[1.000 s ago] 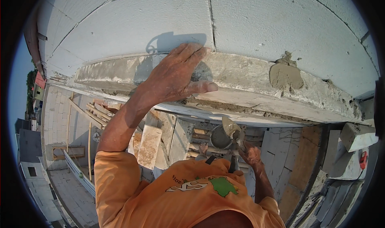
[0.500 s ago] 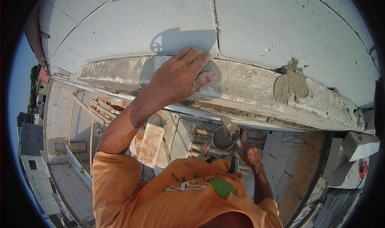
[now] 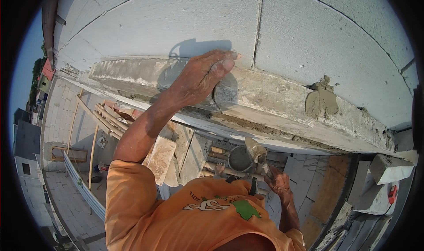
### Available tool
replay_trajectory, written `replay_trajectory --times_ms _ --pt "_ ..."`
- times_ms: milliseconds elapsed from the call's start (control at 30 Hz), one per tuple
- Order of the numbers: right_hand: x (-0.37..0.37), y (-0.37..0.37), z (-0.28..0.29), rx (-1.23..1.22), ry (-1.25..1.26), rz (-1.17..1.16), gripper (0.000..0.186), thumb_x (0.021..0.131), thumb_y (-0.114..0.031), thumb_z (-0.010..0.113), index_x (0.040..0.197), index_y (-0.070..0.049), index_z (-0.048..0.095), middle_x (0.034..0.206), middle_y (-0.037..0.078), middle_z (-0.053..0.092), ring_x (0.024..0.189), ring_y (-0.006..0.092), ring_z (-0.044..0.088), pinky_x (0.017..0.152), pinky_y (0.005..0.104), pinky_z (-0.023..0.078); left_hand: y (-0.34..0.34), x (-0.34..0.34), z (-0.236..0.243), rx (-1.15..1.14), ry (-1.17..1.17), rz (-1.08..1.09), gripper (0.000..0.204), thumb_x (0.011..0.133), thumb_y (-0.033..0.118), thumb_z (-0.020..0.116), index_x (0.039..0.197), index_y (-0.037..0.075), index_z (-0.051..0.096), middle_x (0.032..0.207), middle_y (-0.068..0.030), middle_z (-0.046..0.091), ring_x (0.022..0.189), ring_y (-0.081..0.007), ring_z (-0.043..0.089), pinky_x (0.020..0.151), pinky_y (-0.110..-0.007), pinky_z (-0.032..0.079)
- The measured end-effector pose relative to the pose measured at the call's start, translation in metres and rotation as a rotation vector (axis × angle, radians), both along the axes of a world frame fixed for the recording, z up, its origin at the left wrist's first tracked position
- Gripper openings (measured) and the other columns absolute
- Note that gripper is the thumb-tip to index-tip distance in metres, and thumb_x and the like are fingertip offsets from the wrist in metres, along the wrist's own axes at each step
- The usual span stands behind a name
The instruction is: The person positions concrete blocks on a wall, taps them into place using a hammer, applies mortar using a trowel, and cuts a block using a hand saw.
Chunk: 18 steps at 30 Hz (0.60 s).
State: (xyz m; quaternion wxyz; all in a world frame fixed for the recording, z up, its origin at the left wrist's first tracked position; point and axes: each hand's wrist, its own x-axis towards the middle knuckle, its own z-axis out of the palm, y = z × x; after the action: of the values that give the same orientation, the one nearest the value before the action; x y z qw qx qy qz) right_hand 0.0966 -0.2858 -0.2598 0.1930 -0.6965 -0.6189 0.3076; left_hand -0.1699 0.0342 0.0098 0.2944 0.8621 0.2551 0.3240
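My left hand (image 3: 205, 76) is at the top of a rough concrete ledge (image 3: 269, 89), its fingers stretched toward the pale block wall (image 3: 212, 17) and its thumb alongside them. It holds nothing. Lower down on the right, my right hand (image 3: 278, 181) is closed around the handle of a trowel (image 3: 255, 150). Mortar coats the trowel's blade, which is beside a round bucket (image 3: 240, 158) with grey mortar in it. A lump of wet mortar (image 3: 321, 101) clings to the ledge where it meets the wall, right of my left hand.
Below the ledge, bamboo poles (image 3: 216, 156) and boards (image 3: 316, 176) form a platform. Flat slabs (image 3: 160, 160) lean under my left arm. At the right are pale blocks (image 3: 391, 168) and a red tool (image 3: 392, 194). Far below on the left lies a paved surface (image 3: 62, 131).
My left hand has turned so that its thumb now lies along the fingers. The trowel has shifted right, baring more of the bucket's mortar. The whole view has tilted slightly.
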Motion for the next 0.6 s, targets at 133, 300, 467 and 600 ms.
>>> replay_trajectory --times_ms 133,300,467,600 --pt "0.001 -0.007 0.001 0.036 -0.03 -0.03 0.049 0.079 -0.021 0.076 0.125 -0.008 0.063 0.107 0.019 0.071 0.091 0.0378 0.071 0.078 0.0436 0.058 0.001 -0.003 0.005 -0.064 -0.126 -0.008 0.056 0.106 0.048 0.042 0.124 0.001 0.066 0.118 -0.0222 0.068 0.118 -0.0337 0.062 0.099 -0.046 0.05" --pt "0.003 0.0 0.021 -0.221 0.021 -0.027 0.054 0.08 -0.022 0.076 0.13 -0.011 0.06 0.105 0.017 0.071 0.087 0.0383 0.071 0.075 0.0443 0.057 -0.001 -0.007 -0.003 -0.011 -0.202 -0.011 0.049 0.104 0.043 0.05 0.122 0.001 0.068 0.123 -0.0201 0.067 0.119 -0.0319 0.062 0.102 -0.044 0.048" --pt "0.008 -0.009 0.007 0.011 -0.087 -0.03 0.053 0.083 -0.029 0.074 0.13 -0.01 0.058 0.111 0.016 0.069 0.09 0.0371 0.07 0.074 0.0437 0.059 -0.02 0.006 0.0 0.203 -0.153 -0.054 0.046 0.096 0.038 0.066 0.124 0.002 0.066 0.128 -0.0188 0.065 0.122 -0.0342 0.061 0.105 -0.046 0.046" --pt "0.01 -0.019 0.018 -0.008 -0.103 -0.059 0.06 0.082 -0.03 0.074 0.135 -0.012 0.054 0.111 0.017 0.069 0.09 0.0371 0.07 0.076 0.0439 0.059 -0.047 0.032 -0.007 0.527 0.108 -0.046 0.055 0.086 0.039 0.076 0.127 0.005 0.063 0.138 -0.0162 0.059 0.128 -0.0355 0.055 0.11 -0.049 0.041"
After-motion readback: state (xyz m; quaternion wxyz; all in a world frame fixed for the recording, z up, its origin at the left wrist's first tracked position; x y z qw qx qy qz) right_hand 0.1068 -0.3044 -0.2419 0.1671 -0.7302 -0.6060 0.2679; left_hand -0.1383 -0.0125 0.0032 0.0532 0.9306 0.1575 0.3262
